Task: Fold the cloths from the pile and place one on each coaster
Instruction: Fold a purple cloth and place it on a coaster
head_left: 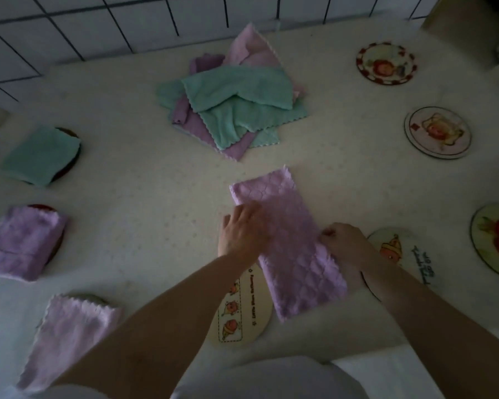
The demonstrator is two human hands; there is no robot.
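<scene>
Dim light over a pale speckled tabletop [144,197], and along the top of the frame a white tiled wall [69,27] with dark grout lines. At top centre sits the pile [231,102]: green and lilac cloths heaped loosely over one another, edges scalloped.

Down the left side, three coasters already carry a folded cloth. The green folded cloth [41,155] covers a dark coaster [69,132] at mid left. Below it a lilac folded cloth [20,243] hides most of another dark one, and at lower left a second lilac folded cloth [69,338] lies over a coaster that barely peeks out at its top edge.

On the right, three round picture coasters lie bare: one at upper right [385,63], one below it [437,132], one cut by the right edge [496,243].

Centre frame, the action: a long lilac cloth [288,246], folded into a strip, lies diagonally on the table. Its lower end drapes across a cream coaster with little figures [242,309], and its right edge overlaps another picture coaster [401,251]. The left hand [242,231] presses on the strip's left edge, fingers bent over the fabric. The right hand [343,240] pinches the right edge, fingertips curled onto the cloth.
</scene>
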